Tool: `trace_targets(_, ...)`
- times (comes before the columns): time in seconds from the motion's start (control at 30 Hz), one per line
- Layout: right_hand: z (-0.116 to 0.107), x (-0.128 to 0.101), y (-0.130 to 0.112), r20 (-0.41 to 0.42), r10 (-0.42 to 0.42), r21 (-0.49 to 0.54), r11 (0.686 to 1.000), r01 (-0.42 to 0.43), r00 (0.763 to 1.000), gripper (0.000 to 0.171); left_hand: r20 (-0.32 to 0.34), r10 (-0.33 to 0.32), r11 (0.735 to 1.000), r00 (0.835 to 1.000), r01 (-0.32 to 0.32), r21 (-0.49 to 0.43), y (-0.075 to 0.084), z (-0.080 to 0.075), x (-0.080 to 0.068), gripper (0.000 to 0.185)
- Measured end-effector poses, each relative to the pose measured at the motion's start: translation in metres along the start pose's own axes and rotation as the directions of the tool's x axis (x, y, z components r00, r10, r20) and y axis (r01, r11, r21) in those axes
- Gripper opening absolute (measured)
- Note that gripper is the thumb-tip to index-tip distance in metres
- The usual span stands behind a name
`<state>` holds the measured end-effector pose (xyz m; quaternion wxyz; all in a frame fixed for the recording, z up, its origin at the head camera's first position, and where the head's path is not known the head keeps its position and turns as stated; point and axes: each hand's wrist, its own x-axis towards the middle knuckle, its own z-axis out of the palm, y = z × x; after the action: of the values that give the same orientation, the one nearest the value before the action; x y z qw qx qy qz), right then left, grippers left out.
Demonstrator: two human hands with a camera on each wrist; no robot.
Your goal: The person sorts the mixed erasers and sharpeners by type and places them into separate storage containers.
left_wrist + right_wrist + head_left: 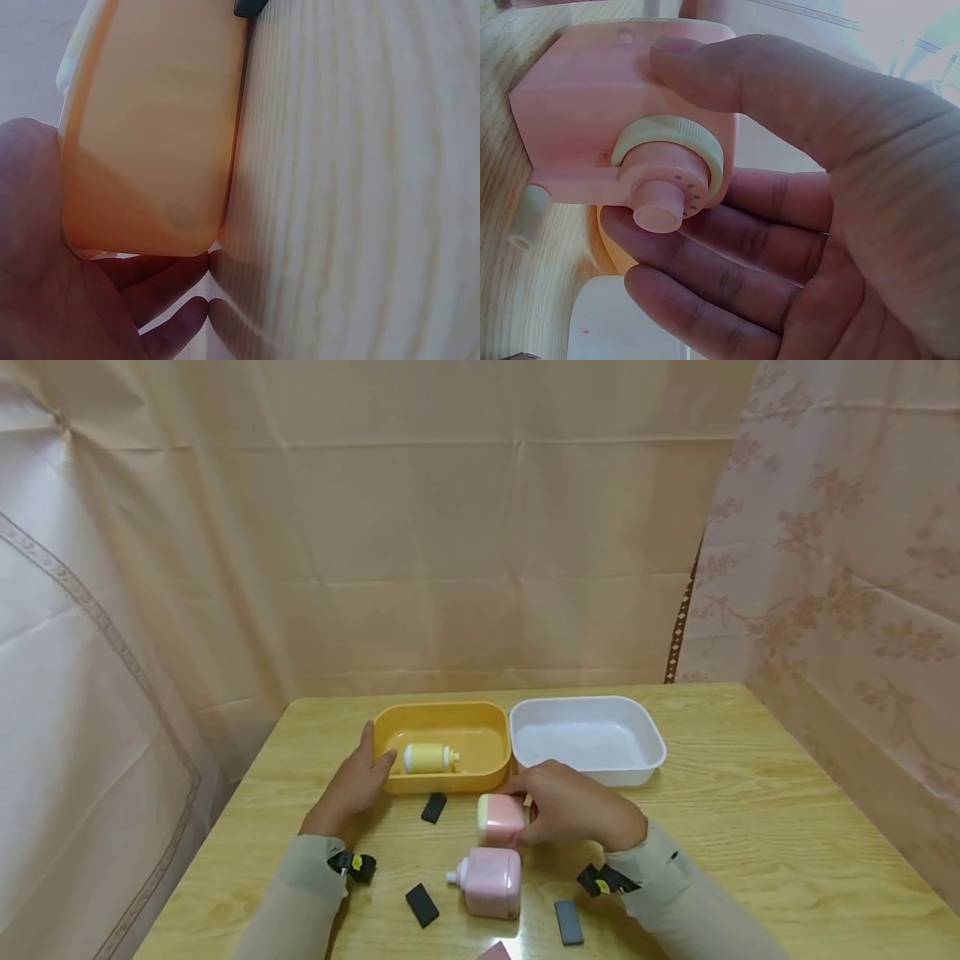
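Observation:
My left hand (pixel 354 783) holds the left end of a yellow plastic tray (pixel 450 783), its thumb over the rim and its fingers along the outside wall. Inside that tray lies a small yellow bottle (pixel 427 758) with white ends. In front of the trays, my right hand (pixel 573 803) grips a pink pencil sharpener (pixel 577 112) between thumb and fingers. The right wrist view shows its crank handle (pixel 592 185) and cream dial ring facing the palm. A pink bottle (pixel 492 883) with a white nozzle lies just nearer than the sharpener.
To the right of the yellow tray, a white tray (pixel 588 772) stands against it. Small dark blocks (pixel 433 807) and a grey block (pixel 568 922) lie on the wooden table (pixel 750 827). Part of a pink object (pixel 495 952) shows at the bottom edge. Curtains (pixel 480 568) hang behind.

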<state>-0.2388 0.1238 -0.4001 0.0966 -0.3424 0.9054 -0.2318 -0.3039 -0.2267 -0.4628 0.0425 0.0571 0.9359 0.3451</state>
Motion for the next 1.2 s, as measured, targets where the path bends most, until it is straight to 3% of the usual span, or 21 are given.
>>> trace_targets(0.23, 0.0023, -0.0012, 0.0009, 0.01, -0.004, 0.027, 1.0, 0.004, 1.0, 0.039, 0.001, -0.003, 1.0, 1.0, 0.003, -0.01, -0.0023, 0.0029, 0.0011, 0.084)
trace_targets(0.73, 0.0004, 0.0003, -0.0028, -0.029, -0.044, -0.059, 0.997, 0.042, 0.999, 0.035, -0.003, 0.002, 1.0, 1.0, -0.002, 0.003, 0.001, -0.0028, 0.0003, 0.083)
trace_targets(1.2, -0.0053, -0.0047, -0.0046, -0.067, -0.056, -0.038, 0.998, 0.054, 0.996, 0.033, -0.002, -0.006, 1.0, 1.0, 0.006, 0.005, 0.0027, -0.001, -0.0004, 0.083)
